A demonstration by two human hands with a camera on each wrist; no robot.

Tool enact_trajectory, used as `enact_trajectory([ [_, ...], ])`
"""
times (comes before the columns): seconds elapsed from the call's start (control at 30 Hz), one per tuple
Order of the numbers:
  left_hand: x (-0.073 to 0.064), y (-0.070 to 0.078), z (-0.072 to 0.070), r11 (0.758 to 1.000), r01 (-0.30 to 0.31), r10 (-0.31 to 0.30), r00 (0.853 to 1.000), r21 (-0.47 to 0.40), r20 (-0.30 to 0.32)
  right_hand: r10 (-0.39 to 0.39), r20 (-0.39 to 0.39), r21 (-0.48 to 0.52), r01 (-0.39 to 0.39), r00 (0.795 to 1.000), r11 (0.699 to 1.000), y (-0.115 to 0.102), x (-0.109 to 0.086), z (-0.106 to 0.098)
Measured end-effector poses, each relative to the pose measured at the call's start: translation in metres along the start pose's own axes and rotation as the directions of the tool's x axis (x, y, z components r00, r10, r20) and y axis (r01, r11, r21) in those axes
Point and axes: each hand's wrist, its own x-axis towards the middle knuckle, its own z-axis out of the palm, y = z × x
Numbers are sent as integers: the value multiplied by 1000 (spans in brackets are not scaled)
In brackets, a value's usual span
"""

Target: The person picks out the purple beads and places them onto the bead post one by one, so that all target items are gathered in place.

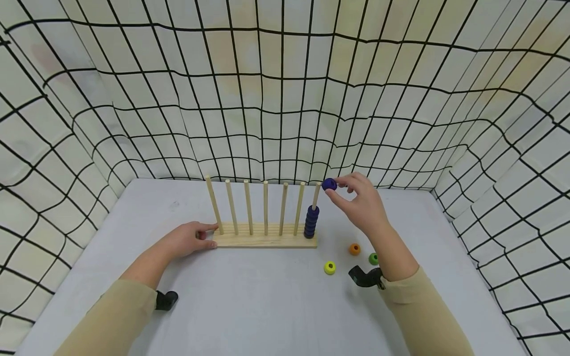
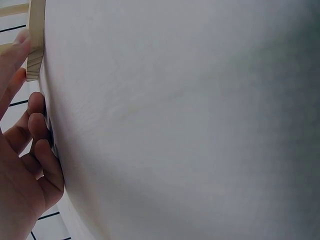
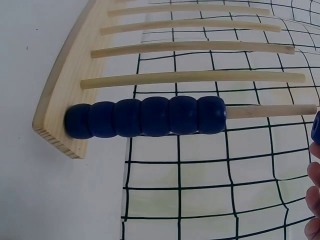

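A wooden peg rack (image 1: 267,241) with several upright pegs stands on the white table. Its rightmost peg carries a stack of dark blue beads (image 1: 311,222), with bare wood above them. My right hand (image 1: 362,202) pinches one more dark blue bead (image 1: 329,184) between thumb and fingers, beside the top of that peg. In the right wrist view, the held bead (image 3: 316,129) is partly cut off at the edge, close to the peg's tip. My left hand (image 1: 189,239) grips the left end of the rack's base, thumb and forefinger (image 2: 20,47) on either side of it.
Loose on the table to the right lie an orange bead (image 1: 354,249), a green bead (image 1: 373,258) partly behind the right forearm, and a yellow bead (image 1: 329,267). Black netting (image 1: 280,113) over white walls surrounds the table's back and sides.
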Motion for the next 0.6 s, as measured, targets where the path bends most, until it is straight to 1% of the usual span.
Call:
enact_trajectory([
  [0.13,1,-1,0,1000,-3,3,1000,1,0,-15,-12,3,15,1000,1000,-4,2,-1],
  [0.33,1,0,1,1000,-6,6,1000,5,0,-21,-10,12,22,1000,1000,-9,5,-1],
  [0.6,0,2,0,1000,4,-4,1000,7,3,2,5,17,-2,1000,1000,-13,6,1],
])
